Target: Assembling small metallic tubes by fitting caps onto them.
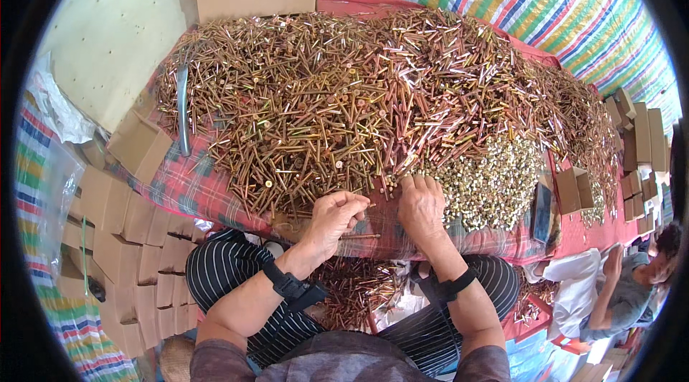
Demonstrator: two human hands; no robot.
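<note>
A wide heap of copper-coloured bolts [308, 102] covers most of the cloth-topped table [215, 199]. Beside it on the right lies a pile of small, pale brassy nuts [495, 185]. My left hand [334, 218] is closed in a pinch at the near edge of the bolts, and the tip of a bolt [371, 204] pokes out past its fingertips. My right hand [422, 208] is just to the right, its fingers bent down and pressed together where bolts and nuts meet; whatever is in them is hidden. A single bolt [359, 236] lies on the cloth near me, between my wrists.
A curved metal strip [183, 109] stands in the bolts at left. A dark flat object [542, 211] and an open cardboard box [575, 190] sit right of the nuts. Stacked cartons [118, 246] fill the left side. Another person [624, 289] sits at far right.
</note>
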